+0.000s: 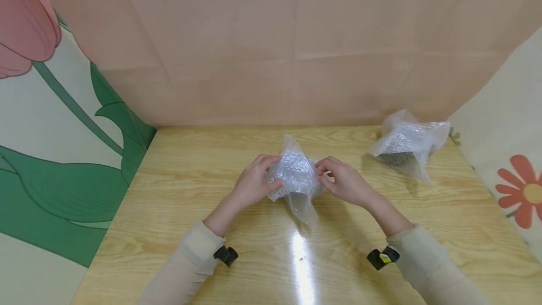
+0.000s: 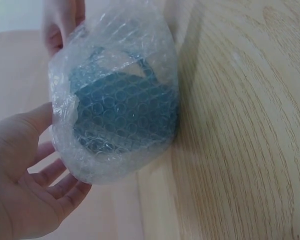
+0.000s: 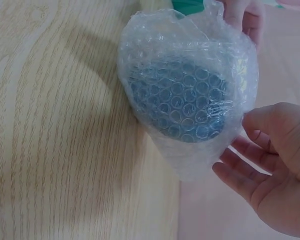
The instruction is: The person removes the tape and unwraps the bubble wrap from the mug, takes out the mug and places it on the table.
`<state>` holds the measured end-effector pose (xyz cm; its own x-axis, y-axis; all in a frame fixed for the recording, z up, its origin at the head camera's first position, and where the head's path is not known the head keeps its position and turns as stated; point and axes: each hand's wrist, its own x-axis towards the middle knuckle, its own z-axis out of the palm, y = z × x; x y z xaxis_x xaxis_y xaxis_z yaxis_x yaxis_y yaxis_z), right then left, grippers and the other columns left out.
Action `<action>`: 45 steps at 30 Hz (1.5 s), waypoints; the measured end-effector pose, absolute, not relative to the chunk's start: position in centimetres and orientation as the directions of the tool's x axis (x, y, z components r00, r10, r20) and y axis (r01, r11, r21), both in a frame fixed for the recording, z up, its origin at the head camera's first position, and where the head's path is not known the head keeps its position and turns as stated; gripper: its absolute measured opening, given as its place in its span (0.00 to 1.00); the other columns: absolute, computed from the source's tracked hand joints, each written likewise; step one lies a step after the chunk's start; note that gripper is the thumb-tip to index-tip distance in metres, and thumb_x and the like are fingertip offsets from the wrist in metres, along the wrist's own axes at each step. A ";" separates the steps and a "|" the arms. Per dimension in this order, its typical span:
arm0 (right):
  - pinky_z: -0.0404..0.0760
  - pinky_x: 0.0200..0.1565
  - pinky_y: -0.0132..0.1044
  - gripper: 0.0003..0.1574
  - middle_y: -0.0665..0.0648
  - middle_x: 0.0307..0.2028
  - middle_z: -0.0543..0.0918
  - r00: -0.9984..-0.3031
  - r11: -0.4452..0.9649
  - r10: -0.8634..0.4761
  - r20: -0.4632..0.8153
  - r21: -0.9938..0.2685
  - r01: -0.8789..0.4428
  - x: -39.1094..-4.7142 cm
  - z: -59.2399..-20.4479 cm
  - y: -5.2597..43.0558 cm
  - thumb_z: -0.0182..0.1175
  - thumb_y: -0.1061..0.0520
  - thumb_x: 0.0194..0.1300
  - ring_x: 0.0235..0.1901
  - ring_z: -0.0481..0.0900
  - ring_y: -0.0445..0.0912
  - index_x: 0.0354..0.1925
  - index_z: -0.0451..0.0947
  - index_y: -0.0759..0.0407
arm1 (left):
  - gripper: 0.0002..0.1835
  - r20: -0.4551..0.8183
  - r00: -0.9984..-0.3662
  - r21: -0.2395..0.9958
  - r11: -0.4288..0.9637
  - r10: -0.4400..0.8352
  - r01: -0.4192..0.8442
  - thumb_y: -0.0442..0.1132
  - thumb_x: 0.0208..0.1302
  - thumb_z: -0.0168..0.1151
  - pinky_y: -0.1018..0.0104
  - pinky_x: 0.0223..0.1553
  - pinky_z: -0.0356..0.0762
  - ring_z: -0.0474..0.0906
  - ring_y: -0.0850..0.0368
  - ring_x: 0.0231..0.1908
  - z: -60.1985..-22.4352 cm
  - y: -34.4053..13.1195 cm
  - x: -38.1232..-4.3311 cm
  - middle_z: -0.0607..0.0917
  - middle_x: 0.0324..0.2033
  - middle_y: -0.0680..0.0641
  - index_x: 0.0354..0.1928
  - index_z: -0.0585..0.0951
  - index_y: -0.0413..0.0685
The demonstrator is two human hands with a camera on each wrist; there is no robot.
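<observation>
A bundle of bubble wrap (image 1: 296,173) rests on the table between both hands, with loose corners sticking out at the back and front. Through the clear bubbles a bluish, rounded object (image 2: 122,110) shows; its kind is blurred by the wrap. My left hand (image 1: 255,180) holds the bundle's left side, thumb toward the front and fingers around the back. On the opposite side, my right hand (image 1: 345,182) pinches the wrap's edge between thumb and fingers. In the right wrist view, the thumb and fingertips (image 3: 221,170) lie right at the wrap's border.
A second bubble-wrapped bundle (image 1: 408,145) with a dark object inside stands at the back right of the wooden table (image 1: 190,154). A pinkish sheet (image 1: 228,51) rises behind the table, and flower-patterned panels (image 1: 521,154) flank both sides.
</observation>
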<state>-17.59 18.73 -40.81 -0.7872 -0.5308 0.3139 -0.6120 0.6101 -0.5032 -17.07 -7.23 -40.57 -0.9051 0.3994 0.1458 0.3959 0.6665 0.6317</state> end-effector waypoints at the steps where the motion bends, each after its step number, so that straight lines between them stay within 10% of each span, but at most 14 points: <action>1: 0.82 0.41 0.44 0.03 0.59 0.41 0.79 -0.792 0.610 -0.530 0.302 -0.513 -0.604 -17.6 -40.8 18.8 0.57 0.65 0.61 0.45 0.78 0.53 0.31 0.72 0.60 | 0.35 0.147 -0.905 0.631 0.666 0.399 0.397 0.48 0.53 0.67 0.64 0.47 0.77 0.74 0.55 0.49 -40.6 -7.2 -17.1 0.70 0.60 0.49 0.63 0.67 0.52; 45: 0.79 0.48 0.47 0.05 0.60 0.48 0.78 -0.854 0.635 -0.519 0.046 -0.648 -0.421 -17.9 -39.7 19.1 0.53 0.61 0.65 0.51 0.76 0.53 0.31 0.72 0.55 | 0.35 0.163 -0.907 0.629 0.667 0.389 0.400 0.48 0.52 0.68 0.65 0.44 0.78 0.75 0.56 0.47 -40.7 -7.2 -17.1 0.71 0.60 0.50 0.63 0.68 0.53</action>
